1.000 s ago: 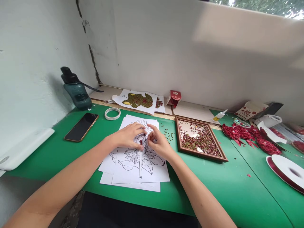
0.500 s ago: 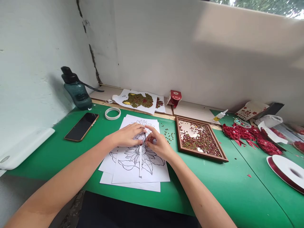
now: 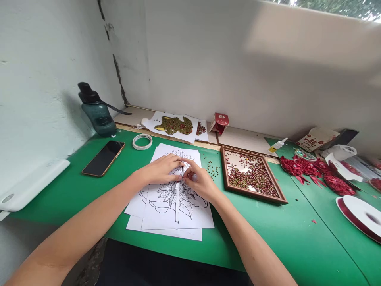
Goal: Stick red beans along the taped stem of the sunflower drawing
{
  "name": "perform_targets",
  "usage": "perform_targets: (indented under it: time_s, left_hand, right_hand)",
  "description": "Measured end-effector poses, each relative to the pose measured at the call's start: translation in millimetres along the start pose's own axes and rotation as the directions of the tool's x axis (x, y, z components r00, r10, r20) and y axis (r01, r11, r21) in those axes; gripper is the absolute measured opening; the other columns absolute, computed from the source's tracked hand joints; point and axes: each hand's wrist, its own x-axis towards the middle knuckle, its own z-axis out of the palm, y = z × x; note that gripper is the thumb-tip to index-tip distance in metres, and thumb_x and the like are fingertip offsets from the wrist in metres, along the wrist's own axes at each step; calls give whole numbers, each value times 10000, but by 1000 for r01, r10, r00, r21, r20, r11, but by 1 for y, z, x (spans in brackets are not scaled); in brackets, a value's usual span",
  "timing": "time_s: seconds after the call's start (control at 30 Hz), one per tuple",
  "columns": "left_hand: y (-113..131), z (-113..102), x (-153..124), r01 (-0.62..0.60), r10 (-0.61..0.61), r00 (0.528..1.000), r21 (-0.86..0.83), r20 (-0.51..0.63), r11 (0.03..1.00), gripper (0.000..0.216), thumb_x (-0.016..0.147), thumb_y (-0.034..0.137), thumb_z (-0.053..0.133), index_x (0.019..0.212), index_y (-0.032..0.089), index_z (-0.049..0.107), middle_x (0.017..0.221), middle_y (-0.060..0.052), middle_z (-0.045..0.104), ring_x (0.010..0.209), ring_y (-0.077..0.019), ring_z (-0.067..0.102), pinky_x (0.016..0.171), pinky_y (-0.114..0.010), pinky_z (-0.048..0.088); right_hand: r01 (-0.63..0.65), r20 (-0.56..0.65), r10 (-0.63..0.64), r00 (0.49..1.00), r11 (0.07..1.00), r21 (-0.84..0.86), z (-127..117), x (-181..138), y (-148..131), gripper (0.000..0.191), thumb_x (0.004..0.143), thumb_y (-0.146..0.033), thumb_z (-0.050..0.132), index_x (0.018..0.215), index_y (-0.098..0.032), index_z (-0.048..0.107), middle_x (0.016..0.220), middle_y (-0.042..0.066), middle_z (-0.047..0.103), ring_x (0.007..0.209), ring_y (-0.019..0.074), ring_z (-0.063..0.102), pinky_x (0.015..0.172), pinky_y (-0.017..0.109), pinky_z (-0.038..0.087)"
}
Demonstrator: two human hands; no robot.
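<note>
Loose white sheets lie stacked on the green table, the top sheet [image 3: 157, 220] printed with black-outlined sunflowers. Down the lower flower and its stem runs a narrow white strip [image 3: 177, 202], tape-like, its upper end meeting my fingertips. My left hand [image 3: 162, 169] rests across the upper drawing, fingers bent and thumb at the strip's top. Facing it, my right hand [image 3: 198, 178] curves thumb and index finger in a pinch at the same spot. The fingers partly cover what lies between them, including a thin dark line.
Right of the paper are scattered beans [image 3: 213, 169] and a wooden frame [image 3: 254, 193] holding red and green beans. Behind lies a bean picture [image 3: 178, 126]. A tape roll [image 3: 142, 147], phone [image 3: 104, 158] and bottle [image 3: 102, 121] stand left; glue [image 3: 276, 145] and a ribbon spool [image 3: 361, 214] right.
My hands stay almost in place over the strip, with only a slight shift of the fingers. The whole view has moved a little; nothing else on the table differs.
</note>
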Motion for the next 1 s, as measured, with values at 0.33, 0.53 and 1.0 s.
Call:
perform_targets:
  time_s: [0.33,0.53,1.0]
  left_hand:
    - [3,-1,1,-1,1,1000,12,15,1000,450,1021,587,503,1345,286,586,1453,-60,543,1355,-300,459,1109,-438,388]
    - [3,-1,1,4,-5,1000,18,8,1000,487,1005,626,516,1334,275,593,1419,-69,561,1330,-296,473,1098,-433,396]
    - [3,-3,1,14,-14,999,2,30,1000,491,961,573,585,1344,267,593,1433,-74,553,1358,-308,455,1098,-440,404]
  right_hand:
    - [-5,3,5,1000,1000,1,0,-1,0,746,862,-79,580,1540,-347,423,863,-33,648,761,146,593,831,330,517]
    - [-1,-3,1,1000,1000,-10,0,0,-1,723,877,-94,590,1536,-346,434,833,-33,639,766,155,612,822,332,527]
    - [-9,4,9,1000,1000,-8,1,0,-1,774,846,-52,562,1548,-347,426,835,-37,647,755,145,607,820,324,528]
